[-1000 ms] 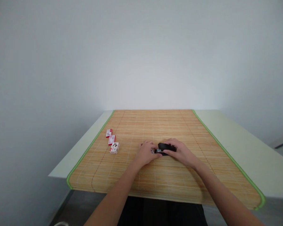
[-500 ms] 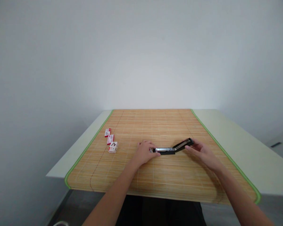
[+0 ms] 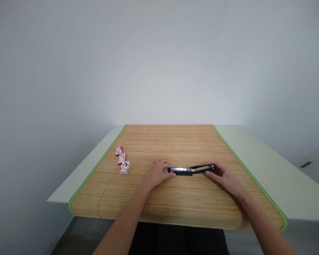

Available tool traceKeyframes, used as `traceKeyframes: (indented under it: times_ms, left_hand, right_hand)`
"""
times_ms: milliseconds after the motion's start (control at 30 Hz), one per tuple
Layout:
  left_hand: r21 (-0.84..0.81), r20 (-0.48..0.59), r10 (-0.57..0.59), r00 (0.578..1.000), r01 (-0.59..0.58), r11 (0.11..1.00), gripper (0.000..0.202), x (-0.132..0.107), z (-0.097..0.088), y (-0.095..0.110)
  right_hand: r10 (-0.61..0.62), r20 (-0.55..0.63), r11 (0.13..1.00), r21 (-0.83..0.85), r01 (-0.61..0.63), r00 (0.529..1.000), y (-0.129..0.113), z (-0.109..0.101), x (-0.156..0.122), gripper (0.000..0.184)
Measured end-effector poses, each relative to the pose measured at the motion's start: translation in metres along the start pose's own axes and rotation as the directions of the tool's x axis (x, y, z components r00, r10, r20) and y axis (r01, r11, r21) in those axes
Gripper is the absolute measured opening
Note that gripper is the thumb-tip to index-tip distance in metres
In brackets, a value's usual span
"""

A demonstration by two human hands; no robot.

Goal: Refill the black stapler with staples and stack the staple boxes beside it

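Observation:
A black stapler [image 3: 184, 173] lies opened out almost flat on the bamboo mat, its metal staple channel facing up. Its left end sits between the thumb and fingers of my left hand [image 3: 159, 172]. My right hand [image 3: 225, 178] grips the other end, thumb in front and fingers behind, holding that half slightly tilted up. A small bit of something pale and reddish shows beside my left palm, too covered to make out.
Three small red-and-white boxes stand in a slanting row on the left: a far box [image 3: 119, 151], a middle box [image 3: 122, 158] and a near box [image 3: 124, 168]. The bamboo mat [image 3: 170, 141] has green edging and covers the middle of a white table [image 3: 257, 156] against a wall.
My right hand has lowered the right half of the stapler, so it opens flatter than before. My left hand keeps its hold on the left end. The whole view has shifted slightly.

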State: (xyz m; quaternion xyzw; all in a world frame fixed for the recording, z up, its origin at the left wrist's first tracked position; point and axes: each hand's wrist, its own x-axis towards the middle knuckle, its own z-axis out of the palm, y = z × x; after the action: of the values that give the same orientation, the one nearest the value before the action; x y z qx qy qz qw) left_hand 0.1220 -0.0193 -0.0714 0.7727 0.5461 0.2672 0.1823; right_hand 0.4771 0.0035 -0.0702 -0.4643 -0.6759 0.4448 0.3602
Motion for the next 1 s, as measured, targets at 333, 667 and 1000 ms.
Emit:
traceKeyframes:
  times_ms: [333, 667, 1000]
  left_hand:
    - [-0.012, -0.057, 0.048, 0.997, -0.049, 0.999, 0.035, -0.008, -0.005, -0.002]
    - [0.031, -0.071, -0.019, 0.997, 0.021, 0.999, 0.034, -0.009, -0.006, -0.005]
    - [0.077, -0.097, -0.018, 0.995, 0.025, 0.997, 0.041, -0.021, -0.017, 0.003]
  right_hand:
    - [-0.042, -0.025, 0.992, -0.12, 0.038, 0.999, -0.004, 0.003, 0.0, 0.046]
    - [-0.037, -0.073, 0.985, -0.168, 0.025, 0.997, -0.007, 0.012, 0.002, 0.044]
    - [-0.039, -0.107, 0.994, -0.108, 0.027, 0.994, -0.005, 0.016, 0.002, 0.053]
